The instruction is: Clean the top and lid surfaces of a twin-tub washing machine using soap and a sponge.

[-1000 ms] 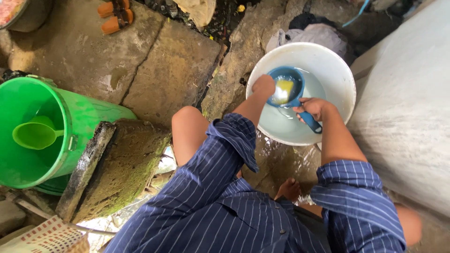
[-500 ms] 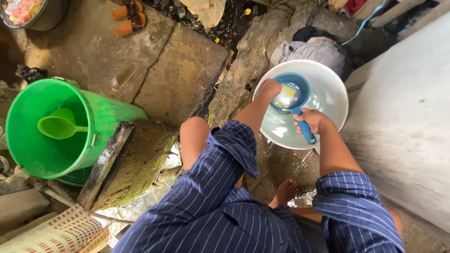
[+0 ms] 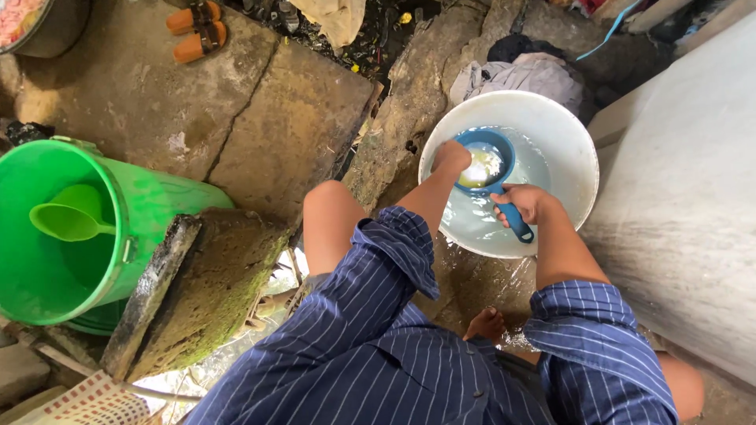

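A person crouches over a white basin (image 3: 579,138) of shallow water on the wet stone floor (image 3: 276,118); the right hand (image 3: 526,201) closes its grip round the handle of a blue scoop (image 3: 494,169), whose long axis runs from that hand up and leftward to its bowl; the left hand (image 3: 452,156), fingers curled on the bowl's near rim, lies closer to the pale yellow-white lump inside; at far left, a green bucket (image 3: 150,208) holds a green scoop (image 3: 67,220).
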